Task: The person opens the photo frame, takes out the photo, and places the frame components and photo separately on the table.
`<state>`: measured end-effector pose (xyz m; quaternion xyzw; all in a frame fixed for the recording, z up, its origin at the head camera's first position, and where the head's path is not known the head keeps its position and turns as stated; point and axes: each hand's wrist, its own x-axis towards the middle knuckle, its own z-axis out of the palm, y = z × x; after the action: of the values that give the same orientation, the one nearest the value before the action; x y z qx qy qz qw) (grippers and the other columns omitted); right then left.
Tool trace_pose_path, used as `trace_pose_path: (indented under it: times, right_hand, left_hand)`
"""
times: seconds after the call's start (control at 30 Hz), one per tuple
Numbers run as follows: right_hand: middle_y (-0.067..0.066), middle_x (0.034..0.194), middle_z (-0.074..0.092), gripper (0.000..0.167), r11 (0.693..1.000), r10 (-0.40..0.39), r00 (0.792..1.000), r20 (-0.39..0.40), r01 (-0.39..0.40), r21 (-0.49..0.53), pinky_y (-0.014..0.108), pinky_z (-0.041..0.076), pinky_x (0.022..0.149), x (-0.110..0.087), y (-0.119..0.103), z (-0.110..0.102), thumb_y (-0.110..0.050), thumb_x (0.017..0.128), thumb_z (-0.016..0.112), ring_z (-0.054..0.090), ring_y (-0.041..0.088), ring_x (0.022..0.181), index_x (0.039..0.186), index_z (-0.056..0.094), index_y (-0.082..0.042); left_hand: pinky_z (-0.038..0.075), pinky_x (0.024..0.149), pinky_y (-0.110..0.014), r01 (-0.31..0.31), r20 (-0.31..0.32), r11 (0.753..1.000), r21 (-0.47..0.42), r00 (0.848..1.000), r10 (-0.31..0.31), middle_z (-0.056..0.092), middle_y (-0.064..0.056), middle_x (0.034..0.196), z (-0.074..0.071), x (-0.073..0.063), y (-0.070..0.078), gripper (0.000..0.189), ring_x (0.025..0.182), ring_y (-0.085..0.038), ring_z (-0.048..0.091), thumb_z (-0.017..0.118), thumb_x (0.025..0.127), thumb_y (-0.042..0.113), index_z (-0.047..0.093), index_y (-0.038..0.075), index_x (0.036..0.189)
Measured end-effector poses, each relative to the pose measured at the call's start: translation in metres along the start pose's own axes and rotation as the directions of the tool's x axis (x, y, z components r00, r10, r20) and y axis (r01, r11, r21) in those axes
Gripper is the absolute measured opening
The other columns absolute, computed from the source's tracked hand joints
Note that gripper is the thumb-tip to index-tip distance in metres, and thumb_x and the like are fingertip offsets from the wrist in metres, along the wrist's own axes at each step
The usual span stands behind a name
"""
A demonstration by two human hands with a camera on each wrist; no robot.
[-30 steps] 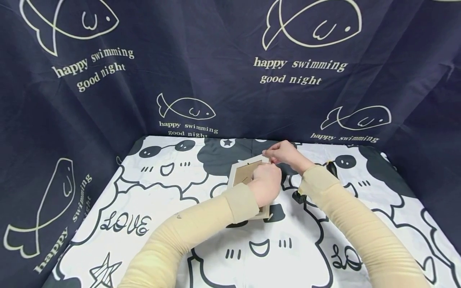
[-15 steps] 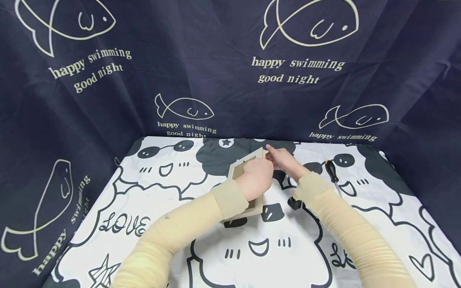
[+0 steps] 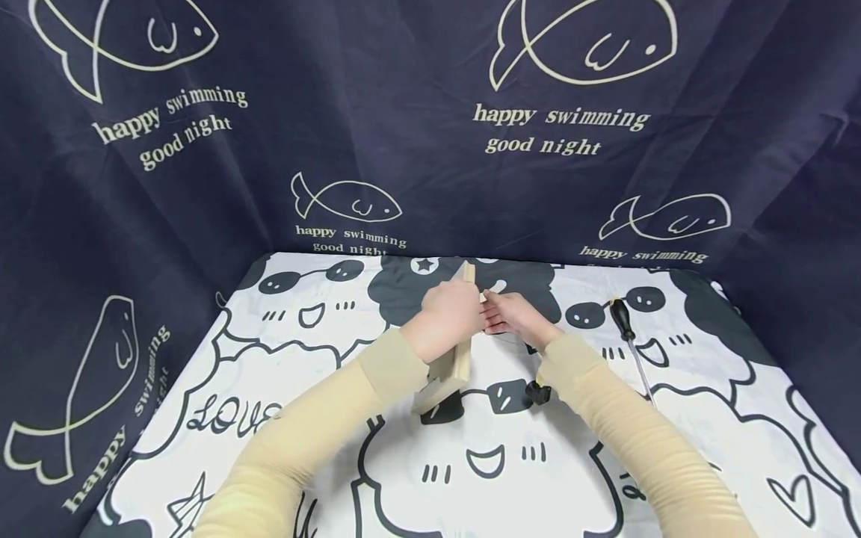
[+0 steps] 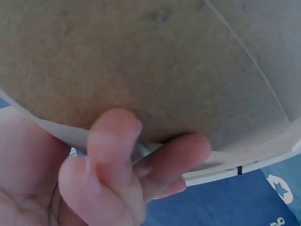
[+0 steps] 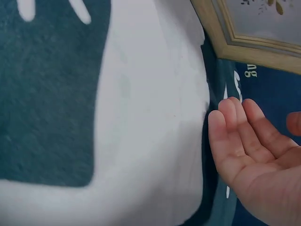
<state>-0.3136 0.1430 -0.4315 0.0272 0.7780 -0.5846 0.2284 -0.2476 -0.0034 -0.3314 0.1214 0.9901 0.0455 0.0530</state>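
Observation:
A wooden picture frame (image 3: 462, 366) with a brown backing board (image 4: 155, 70) stands tilted near the middle of the table, its narrow side edge turned towards me. My left hand (image 3: 447, 310) grips it along the side, and in the left wrist view curled fingers (image 4: 113, 136) lie over the backing board. Close to its front face is my right hand (image 3: 514, 317), fingers loosely bent. In the right wrist view these fingers (image 5: 235, 136) hold nothing and stay apart from the frame, whose front shows a pale picture with leaves. The left palm is partly hidden in the head view.
A screwdriver (image 3: 625, 321) with a black handle lies on the right of the table. A small black object (image 3: 537, 393) sits by the right cuff, partly covered. A dark blue curtain (image 3: 430, 112) rises behind the patterned tablecloth (image 3: 511, 501).
The picture frame has turned from showing its back to showing its side edge, moving slightly left with my left hand. My right hand has come off its upper corner and moved lower left.

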Motion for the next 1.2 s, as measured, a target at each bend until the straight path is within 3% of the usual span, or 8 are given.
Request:
trace_pose_path:
  times: [0.17, 0.33, 0.57, 0.73, 0.9, 1.2]
  right_hand:
    - [0.002, 0.078, 0.064, 0.047, 1.0, 0.005, 1.0, 0.016, -0.006, 0.024, 0.028, 0.055, 0.072, 0.0, 0.004, 0.003, -0.03, 0.102, 0.036, 0.064, 0.015, 0.072, 0.115, 0.056, 0.01]
    - [0.006, 0.087, 0.065, 0.047, 0.992, -0.019, 0.998, 0.067, 0.01, 0.127, 0.032, 0.054, 0.08, 0.0, 0.004, 0.012, -0.028, 0.103, 0.034, 0.066, 0.017, 0.081, 0.121, 0.051, 0.012]
    - [0.013, 0.107, 0.06, 0.045, 0.962, -0.059, 0.989, 0.139, 0.019, 0.274, 0.037, 0.047, 0.095, 0.005, 0.005, 0.027, -0.011, 0.098, 0.025, 0.062, 0.019, 0.095, 0.134, 0.04, 0.013]
    - [0.017, 0.117, 0.057, 0.046, 0.922, -0.055, 0.987, 0.152, -0.008, 0.387, 0.038, 0.04, 0.103, 0.012, 0.005, 0.035, -0.009, 0.099, 0.024, 0.06, 0.017, 0.099, 0.138, 0.035, 0.012]
    - [0.01, 0.107, 0.061, 0.045, 0.897, -0.068, 0.986, 0.149, -0.005, 0.442, 0.039, 0.039, 0.104, 0.017, 0.003, 0.043, -0.004, 0.098, 0.026, 0.06, 0.017, 0.098, 0.139, 0.034, 0.012]
    - [-0.002, 0.083, 0.064, 0.048, 0.903, -0.098, 0.984, 0.151, 0.024, 0.43, 0.04, 0.039, 0.104, 0.021, 0.002, 0.053, 0.004, 0.094, 0.022, 0.061, 0.009, 0.084, 0.141, 0.028, 0.013]
  left_hand:
    - [0.052, 0.059, -0.036, 0.024, 0.024, 0.999, -0.046, 0.999, -0.023, 0.067, -0.008, 0.098, -0.004, 0.001, -0.01, 0.039, 0.075, -0.02, 0.066, 0.061, 0.087, 0.045, 0.07, 0.01, 0.103]
    - [0.051, 0.057, -0.035, 0.044, 0.017, 0.995, -0.091, 0.999, -0.043, 0.067, -0.005, 0.088, -0.005, 0.0, -0.022, 0.033, 0.071, -0.019, 0.063, 0.062, 0.085, 0.042, 0.07, 0.011, 0.093]
    - [0.047, 0.053, -0.032, 0.08, 0.015, 0.985, -0.15, 0.997, -0.078, 0.062, -0.003, 0.075, -0.008, -0.004, -0.037, 0.025, 0.067, -0.02, 0.06, 0.062, 0.082, 0.037, 0.066, 0.013, 0.076]
    - [0.046, 0.051, -0.032, 0.074, 0.0, 0.98, -0.183, 0.997, -0.075, 0.061, -0.003, 0.073, -0.008, -0.006, -0.044, 0.025, 0.064, -0.02, 0.059, 0.062, 0.082, 0.037, 0.063, 0.013, 0.074]
    - [0.044, 0.048, -0.032, 0.072, -0.018, 0.979, -0.193, 0.997, -0.076, 0.059, -0.004, 0.069, -0.007, -0.009, -0.049, 0.027, 0.06, -0.019, 0.058, 0.061, 0.083, 0.036, 0.061, 0.012, 0.073]
    - [0.045, 0.048, -0.033, 0.067, -0.048, 0.981, -0.184, 0.996, -0.077, 0.06, -0.005, 0.068, -0.006, -0.009, -0.051, 0.028, 0.059, -0.02, 0.059, 0.059, 0.083, 0.037, 0.061, 0.011, 0.072]
